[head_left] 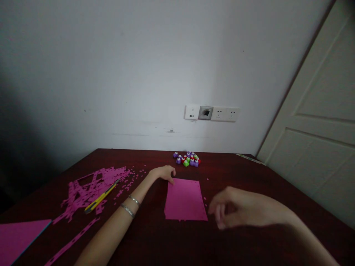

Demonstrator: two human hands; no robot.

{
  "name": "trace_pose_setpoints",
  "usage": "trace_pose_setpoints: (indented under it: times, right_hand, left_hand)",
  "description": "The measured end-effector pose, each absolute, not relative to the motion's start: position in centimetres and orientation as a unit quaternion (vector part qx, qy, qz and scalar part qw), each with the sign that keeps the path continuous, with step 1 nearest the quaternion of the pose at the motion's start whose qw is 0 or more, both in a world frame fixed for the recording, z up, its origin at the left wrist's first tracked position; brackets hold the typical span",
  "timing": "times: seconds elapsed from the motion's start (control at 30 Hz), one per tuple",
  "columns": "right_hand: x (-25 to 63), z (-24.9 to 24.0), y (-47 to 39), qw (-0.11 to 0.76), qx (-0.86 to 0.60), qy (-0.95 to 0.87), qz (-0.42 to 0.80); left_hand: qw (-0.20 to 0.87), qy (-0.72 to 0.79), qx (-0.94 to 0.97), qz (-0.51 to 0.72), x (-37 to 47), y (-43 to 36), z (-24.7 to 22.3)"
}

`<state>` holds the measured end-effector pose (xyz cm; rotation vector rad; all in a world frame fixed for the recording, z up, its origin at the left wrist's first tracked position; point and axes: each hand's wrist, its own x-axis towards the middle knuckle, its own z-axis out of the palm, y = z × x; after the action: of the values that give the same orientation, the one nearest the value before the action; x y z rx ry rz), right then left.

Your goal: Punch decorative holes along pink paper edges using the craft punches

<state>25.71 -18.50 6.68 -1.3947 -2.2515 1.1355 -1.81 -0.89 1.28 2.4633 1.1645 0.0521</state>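
A small stack of pink paper sheets point(186, 201) lies flat on the table, its lower left edges slightly out of line. My left hand point(165, 173) rests at the stack's far left corner, thumb on the paper and fingers bent beyond it, apart from the thumb. Two silvery bracelets point(130, 206) circle that wrist. Just right of the stack, my right hand point(233, 208) is blurred above the table. Its fingers curl loosely with a gap to the thumb, and nothing shows in them. Small pink paper bits point(205, 201) lie between the stack and this hand.
Left lie punched pink paper strips point(91, 188), a yellow utility knife point(102, 197) and scattered pink scraps point(129, 183). A larger pink sheet point(22, 236) is at the near left. Colourful hole punches point(188, 159) cluster at the back, before the wall with sockets point(225, 114).
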Motion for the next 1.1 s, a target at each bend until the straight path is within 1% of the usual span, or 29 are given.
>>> trace_pose_setpoints:
  times: [0.07,0.13,0.17,0.23,0.37,0.63,0.83,0.9,1.0,1.1]
  right_hand:
    - [24.3,6.0,-16.9,0.134,-0.469,-0.798,0.354]
    - [23.2,4.3,-14.5,0.198,-0.509,-0.798,0.256]
    - [22.8,3.1,-13.3,0.215,-0.514,-0.804,0.209]
    - [22.6,1.0,-11.3,0.219,-0.523,-0.801,0.192]
    - [22.7,-1.2,-9.3,0.204,-0.531,-0.801,0.188]
    - [22.2,-0.6,-7.0,0.136,-0.533,-0.808,0.212]
    - [22.5,-1.1,-6.2,0.123,-0.541,-0.799,0.231]
    - [22.6,-1.4,-6.1,0.124,-0.542,-0.797,0.235]
    - [22.7,-1.7,-6.2,0.136,-0.542,-0.794,0.239]
    - [22.9,-2.2,-6.3,0.158,-0.537,-0.792,0.245]
  left_hand:
    - [0.187,0.424,0.886,0.011,-1.8,-1.6,1.5]
    - [0.183,0.428,0.885,0.01,-1.8,-2.0,1.6]
    - [0.186,0.432,0.883,0.012,-1.9,-2.1,1.6]
    - [0.199,0.437,0.877,0.016,-2.0,-2.2,1.6]
    - [0.217,0.432,0.875,0.022,-2.1,-2.0,1.3]
    - [0.255,0.425,0.868,0.036,-2.2,-1.0,0.4]
    - [0.295,0.4,0.866,0.054,-2.2,-0.4,-0.1]
    - [0.321,0.398,0.856,0.074,-2.3,-0.2,-0.3]
    - [0.393,0.401,0.822,0.094,-2.6,0.0,-0.3]
    - [0.451,0.37,0.806,0.102,-3.0,0.2,0.2]
